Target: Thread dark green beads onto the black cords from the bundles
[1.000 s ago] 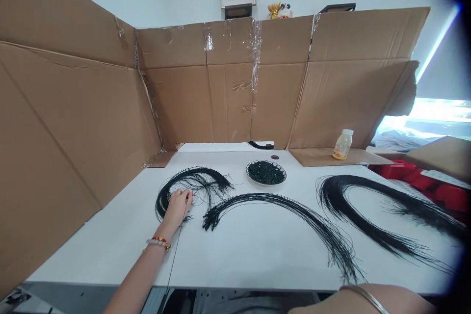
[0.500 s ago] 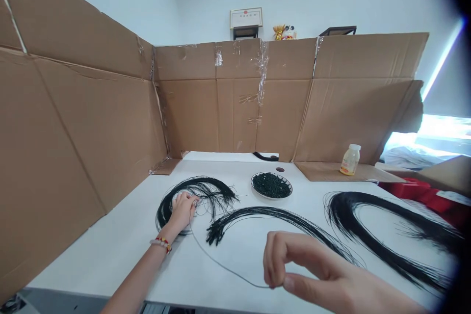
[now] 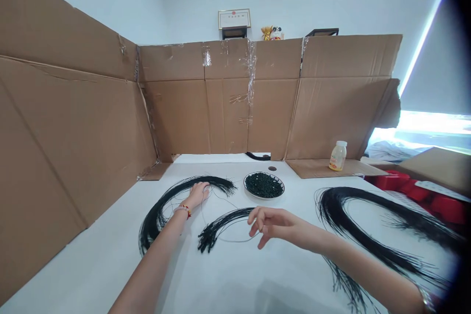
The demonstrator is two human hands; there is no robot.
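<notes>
- The left hand (image 3: 197, 195) is at the inner side of the left bundle of black strands (image 3: 162, 203), close to its far curve; its grip is pinched on a thin cord (image 3: 237, 242).
- From this grip, the thin cord goes down and then bends toward the right hand (image 3: 274, 225), in front of the tabletop (image 3: 228, 274).
- The fingers of the right hand are bent and partly spread; the cord reaches its fingertips, but I cannot tell whether this grip holds it.
- The middle bundle (image 3: 231, 216) lies between the two hands, its thick ends nearer to the left one; the right hand covers part of it.
- The plate (image 3: 263, 197) with dark small pieces (image 3: 264, 185) stands beyond the right hand.
- The right bundle (image 3: 334, 206) lies to the right, beyond the right forearm.
</notes>
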